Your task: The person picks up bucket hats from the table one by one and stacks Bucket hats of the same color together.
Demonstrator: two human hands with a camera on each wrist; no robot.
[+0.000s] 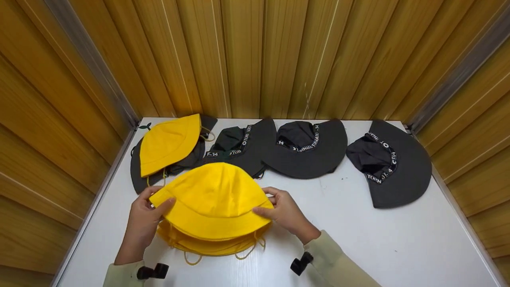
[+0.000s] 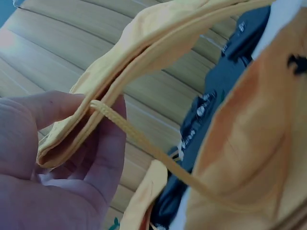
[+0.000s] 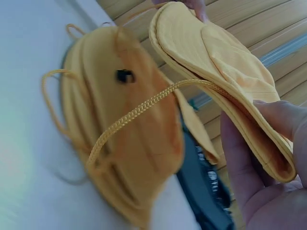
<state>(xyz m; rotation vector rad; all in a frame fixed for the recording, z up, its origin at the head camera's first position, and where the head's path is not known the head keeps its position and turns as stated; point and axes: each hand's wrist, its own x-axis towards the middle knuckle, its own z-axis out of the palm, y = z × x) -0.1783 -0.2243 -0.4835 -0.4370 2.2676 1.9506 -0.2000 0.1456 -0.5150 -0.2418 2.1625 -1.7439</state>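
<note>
A yellow hat (image 1: 217, 195) hangs between two hands above the white desk (image 1: 342, 239). The left hand (image 1: 145, 215) pinches its brim near nine o'clock, and the right hand (image 1: 285, 209) pinches it near three — on each side the thumb lies in front and the fingers are clamped on the cloth from behind. More yellow hats, stacked together (image 1: 211, 249), sit on the desk at six o'clock from the held one; how many there are is hard to tell. A yellow cord (image 3: 129, 115) droops from the held brim in front of that stack.

At eleven o'clock another yellow hat (image 1: 169, 145) lies on a dark hat (image 1: 139, 183). Three more dark hats stretch away to the right: one at one o'clock (image 1: 259, 137), one at two (image 1: 310, 169) and one between two and three (image 1: 410, 175).

The step in hand looks like lifting a single hat off the stack. The next move probably calls for an even, level raise with both hands — and a check on the cord, since I cannot tell whether it is caught below.
</note>
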